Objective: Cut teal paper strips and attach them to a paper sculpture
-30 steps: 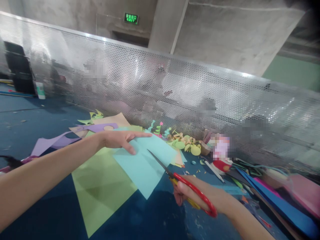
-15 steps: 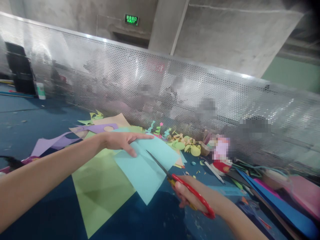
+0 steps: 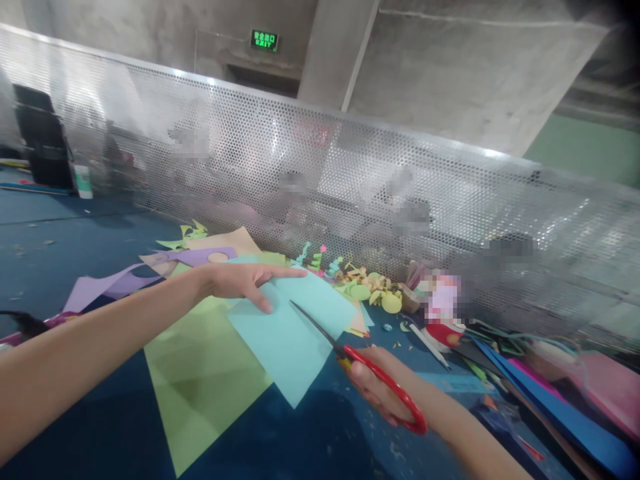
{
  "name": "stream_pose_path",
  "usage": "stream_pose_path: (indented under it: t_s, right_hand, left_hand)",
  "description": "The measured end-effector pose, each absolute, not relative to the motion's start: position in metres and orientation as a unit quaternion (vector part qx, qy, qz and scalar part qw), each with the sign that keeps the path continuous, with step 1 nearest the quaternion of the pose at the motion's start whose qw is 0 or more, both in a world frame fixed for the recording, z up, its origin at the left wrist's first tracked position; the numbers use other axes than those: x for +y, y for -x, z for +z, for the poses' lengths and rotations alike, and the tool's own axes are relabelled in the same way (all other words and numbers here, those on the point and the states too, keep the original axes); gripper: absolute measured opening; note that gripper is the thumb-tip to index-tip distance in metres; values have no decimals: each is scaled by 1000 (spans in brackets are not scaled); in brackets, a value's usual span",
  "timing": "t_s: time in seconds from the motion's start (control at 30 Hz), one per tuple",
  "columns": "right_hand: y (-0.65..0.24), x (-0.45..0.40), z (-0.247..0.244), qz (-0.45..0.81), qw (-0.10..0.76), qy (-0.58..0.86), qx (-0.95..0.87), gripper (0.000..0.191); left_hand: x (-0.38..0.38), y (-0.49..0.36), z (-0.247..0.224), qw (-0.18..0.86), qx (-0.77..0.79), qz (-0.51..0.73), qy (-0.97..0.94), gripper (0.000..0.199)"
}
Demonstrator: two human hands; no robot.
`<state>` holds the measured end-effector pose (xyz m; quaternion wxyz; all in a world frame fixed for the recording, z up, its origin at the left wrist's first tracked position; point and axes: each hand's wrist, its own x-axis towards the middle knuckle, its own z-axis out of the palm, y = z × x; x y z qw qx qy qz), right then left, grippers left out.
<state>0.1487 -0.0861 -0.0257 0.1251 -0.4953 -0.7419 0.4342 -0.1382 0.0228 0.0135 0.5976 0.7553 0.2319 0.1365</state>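
Observation:
My left hand (image 3: 247,283) holds a light blue sheet of paper (image 3: 285,353) by its upper left part, thumb on top and forefinger stretched along the edge. My right hand (image 3: 377,383) grips scissors (image 3: 385,380) with red outer handles and a bit of yellow showing. Their dark blade lies across the light blue sheet from its right edge, with the tip near the sheet's middle. The other blade is hidden, apparently beneath the paper. Under the blue sheet and my left arm, a larger green sheet (image 3: 205,393) lies on the dark blue table (image 3: 320,440).
Purple paper offcuts (image 3: 113,287) lie left. Small paper shapes (image 3: 370,287) sit along the perforated metal divider (image 3: 240,153). On the right are a white pen (image 3: 430,347), a red-and-white tape roll (image 3: 445,333), a light blue ruler (image 3: 455,382) and coloured sheets (image 3: 565,407).
The scissors' handles have come closer together, with less yellow showing, and my right fingers have drawn in. The blade tip has shifted slightly left. My left hand has stayed in place.

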Motion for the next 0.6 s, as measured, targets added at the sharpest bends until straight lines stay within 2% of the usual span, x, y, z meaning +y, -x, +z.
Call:
stream_pose_path:
  t_s: [0.13,0.3,0.6]
  right_hand:
    - [-147,-91,-18,431,131,465,-762,56]
    - [-144,-98,-11,355,110,410,-833,57]
    - [-137,-105,-2,341,103,410,-839,62]
  left_hand:
    - [25,139,12,578,224,133,-773,82]
    - [26,137,9,572,194,116,-788,84]
    - [17,128,11,563,180,102,-800,85]
